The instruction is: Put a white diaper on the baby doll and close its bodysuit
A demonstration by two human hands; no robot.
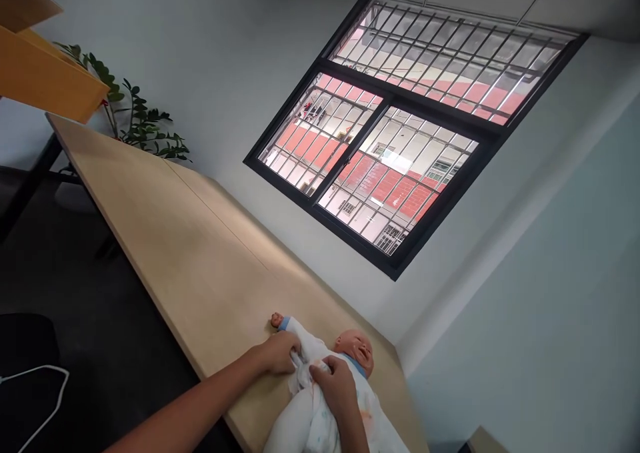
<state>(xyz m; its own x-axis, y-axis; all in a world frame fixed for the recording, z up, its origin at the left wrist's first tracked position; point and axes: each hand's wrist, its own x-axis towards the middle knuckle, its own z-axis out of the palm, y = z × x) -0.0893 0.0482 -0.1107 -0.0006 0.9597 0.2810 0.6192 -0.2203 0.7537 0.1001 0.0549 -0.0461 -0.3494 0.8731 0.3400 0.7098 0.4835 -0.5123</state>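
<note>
A baby doll (356,347) lies face up near the end of the wooden table (210,253), dressed in a white patterned garment with blue collar and cuff. My left hand (281,353) has its fingers closed on the white cloth (301,375) at the doll's side, just below its outstretched sleeve. Across from it, my right hand (336,385) rests over the doll's front, thumb and fingers pinching the same garment. The doll's other hand is not visible, and its lower part runs out of the bottom of the picture.
The table's long edge meets the wall under a barred window (370,166). A green plant (145,123) and an orange panel (55,73) stand at the far left. A dark chair (30,353) with a white cable (63,389) is left of the table.
</note>
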